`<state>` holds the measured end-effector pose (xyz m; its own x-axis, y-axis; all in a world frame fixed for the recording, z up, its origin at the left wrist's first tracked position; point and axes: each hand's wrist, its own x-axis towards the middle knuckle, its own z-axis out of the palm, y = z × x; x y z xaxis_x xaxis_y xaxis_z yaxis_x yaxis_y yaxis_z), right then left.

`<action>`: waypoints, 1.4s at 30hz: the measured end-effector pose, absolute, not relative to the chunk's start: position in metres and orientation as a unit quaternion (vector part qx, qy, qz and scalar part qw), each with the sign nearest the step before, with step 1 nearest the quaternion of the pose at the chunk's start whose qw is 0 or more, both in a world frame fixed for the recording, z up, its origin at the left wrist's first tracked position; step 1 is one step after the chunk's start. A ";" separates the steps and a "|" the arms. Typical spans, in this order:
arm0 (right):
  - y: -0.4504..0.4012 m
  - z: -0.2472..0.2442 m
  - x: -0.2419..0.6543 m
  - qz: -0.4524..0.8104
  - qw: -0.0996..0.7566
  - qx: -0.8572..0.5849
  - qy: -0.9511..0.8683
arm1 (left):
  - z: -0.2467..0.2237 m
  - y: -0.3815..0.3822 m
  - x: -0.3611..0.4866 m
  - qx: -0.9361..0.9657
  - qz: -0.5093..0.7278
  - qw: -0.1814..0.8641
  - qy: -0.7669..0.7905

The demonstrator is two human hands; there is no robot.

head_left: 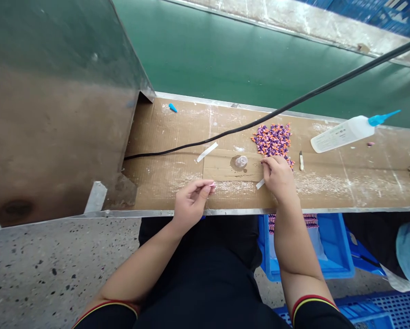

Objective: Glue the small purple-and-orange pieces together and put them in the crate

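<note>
My left hand point(191, 201) is closed near the front edge of the bench, its thumb and fingertips pinching a small pink piece point(212, 184). To the right, my right hand point(281, 179) is held in a pinch beside a pile of small purple, orange and pink pieces point(272, 139). A tiny dark purple piece point(261, 162) shows at its fingertips, too small to make out fully. Between the hands, a small clear cup point(241, 161) stands on a flat strip of cardboard point(222, 167), with wet-looking spots around it.
A black cable point(225, 133) crosses above the cardboard-covered bench. At right lie a small white-handled knife point(301, 161) and a white bottle with a blue nozzle point(344, 133). A blue cap point(172, 108) lies at back left, near a metal housing point(61, 109). Below is a blue crate point(338, 256).
</note>
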<state>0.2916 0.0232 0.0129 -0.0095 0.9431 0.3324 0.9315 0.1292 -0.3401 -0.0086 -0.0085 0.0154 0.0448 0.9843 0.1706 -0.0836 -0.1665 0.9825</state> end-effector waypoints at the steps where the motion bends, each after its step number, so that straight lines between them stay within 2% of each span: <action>1: 0.024 0.012 0.292 0.012 0.238 -0.660 -0.712 | 0.015 -0.007 -0.005 0.525 0.536 0.507 0.424; 5: 0.023 0.016 0.295 0.006 0.251 -0.660 -0.708 | 0.012 -0.003 0.007 0.488 0.530 0.555 0.417; 10: 0.003 0.022 0.274 -0.018 0.405 -0.674 -0.618 | 0.006 0.001 0.009 0.448 0.553 0.563 0.420; 14: -0.022 0.016 0.215 0.089 0.549 -0.623 -0.551 | 0.004 0.003 0.007 0.466 0.556 0.552 0.412; 18: -0.039 0.011 0.159 0.220 0.629 -0.547 -0.506 | 0.003 0.002 0.008 0.466 0.555 0.533 0.436; 22: -0.040 0.009 0.137 0.269 0.651 -0.511 -0.493 | 0.002 0.000 0.010 0.458 0.559 0.531 0.443; 36: -0.038 0.006 0.123 0.317 0.672 -0.532 -0.406 | 0.001 -0.003 0.008 0.401 0.581 0.562 0.432; 42: -0.034 0.001 0.123 0.462 0.669 -0.503 -0.293 | -0.001 -0.008 0.015 0.312 0.645 0.552 0.427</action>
<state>0.1231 -0.0342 0.0014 0.4017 0.9130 -0.0716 -0.3229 0.0681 -0.9440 0.0151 -0.0080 -0.0014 -0.1953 0.9784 -0.0684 -0.4452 -0.0263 0.8950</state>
